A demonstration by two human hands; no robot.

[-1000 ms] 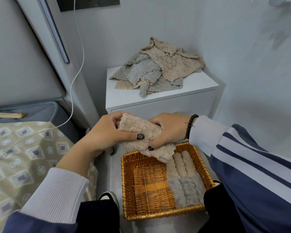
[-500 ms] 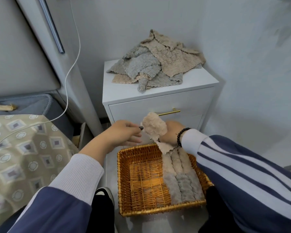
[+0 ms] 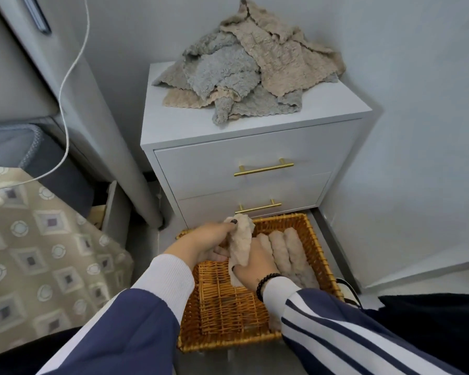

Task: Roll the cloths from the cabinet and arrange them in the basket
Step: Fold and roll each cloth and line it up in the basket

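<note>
Beige and fluffy, the rolled cloth (image 3: 240,243) now sits low over the rectangular woven wicker basket (image 3: 318,247), where a second ago both hands were still rolling it up in the air in front of the white two-drawer cabinet (image 3: 255,147). The left hand (image 3: 203,243) grips the cloth near its top end, with fingers (image 3: 229,226) curled round it; the right hand (image 3: 255,262) clasps the lower part from the other side, its fingers wrapped under the roll. The roll is held lengthways just beside the row of finished beige and grey rolls (image 3: 287,255) lying along the right side of the basket, and its lower end hangs down to the basket floor.

That drop suggests rolling is finished for this piece and placing has begun. The likely next move is to lay it down snug against the existing row, keeping it pinched until it rests so it does not spring open.

Much remains: a loose heap of grey and beige cloths (image 3: 249,66) lies on top of the cabinet, and the left half of the basket has no rolls in it.
</note>
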